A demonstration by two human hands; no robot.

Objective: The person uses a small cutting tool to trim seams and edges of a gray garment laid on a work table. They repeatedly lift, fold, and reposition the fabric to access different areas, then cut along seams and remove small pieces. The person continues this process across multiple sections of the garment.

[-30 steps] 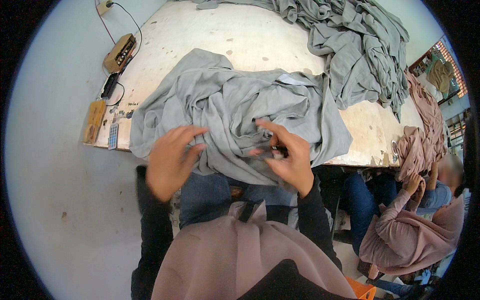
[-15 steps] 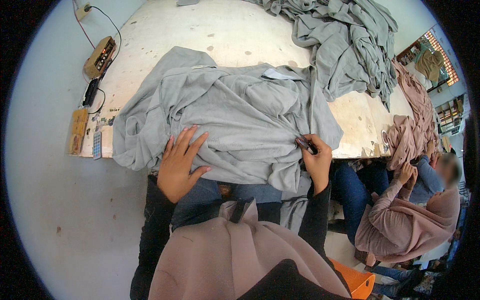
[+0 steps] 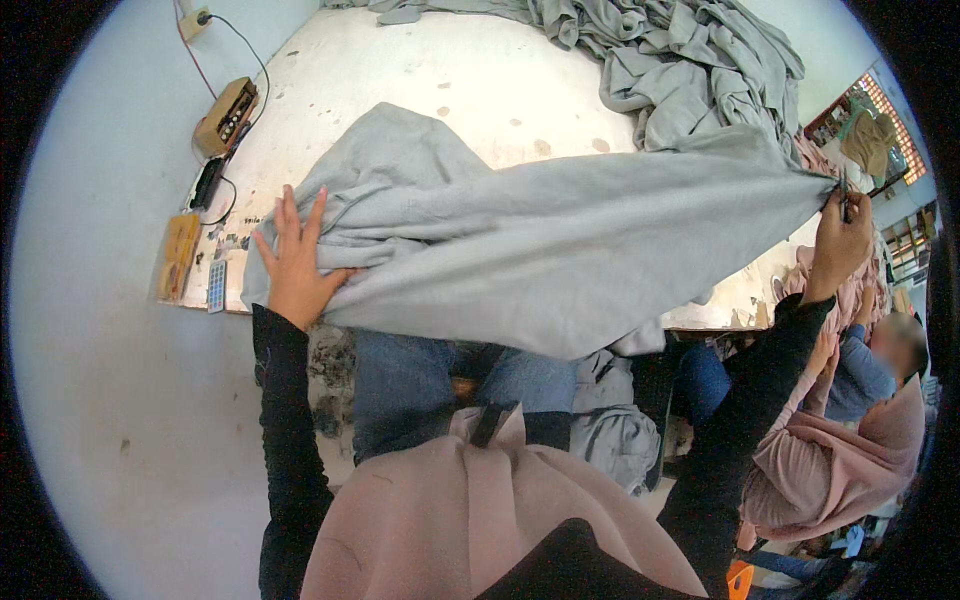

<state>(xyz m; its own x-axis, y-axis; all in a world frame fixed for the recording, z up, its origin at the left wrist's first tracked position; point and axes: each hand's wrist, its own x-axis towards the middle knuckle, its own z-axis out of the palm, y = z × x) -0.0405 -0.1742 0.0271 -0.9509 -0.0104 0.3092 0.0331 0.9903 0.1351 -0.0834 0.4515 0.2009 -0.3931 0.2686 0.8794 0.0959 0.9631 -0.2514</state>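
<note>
Grey cloth [image 3: 560, 240], one piece, stretches between two hands [image 3: 843, 238].

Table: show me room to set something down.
Widest bare patch of table: beyond the stretched grey cloth, between the brown box and the grey heap. Smaller: front right, between that cloth and the pink fabric. Crowded: left edge, with remote; far right, under the heap.

A: Anyone making out any text here?
B: Nope, nothing's coming through readable. Some tiny dark marks [image 3: 253, 220] are sitting on the tabletop [image 3: 450, 70] between 9 and 10 o'clock, maybe lettering, too small to tell.
A: And the remote control [image 3: 217, 286] around 9?
B: Its keys are looking too blurry, tbh.
</note>
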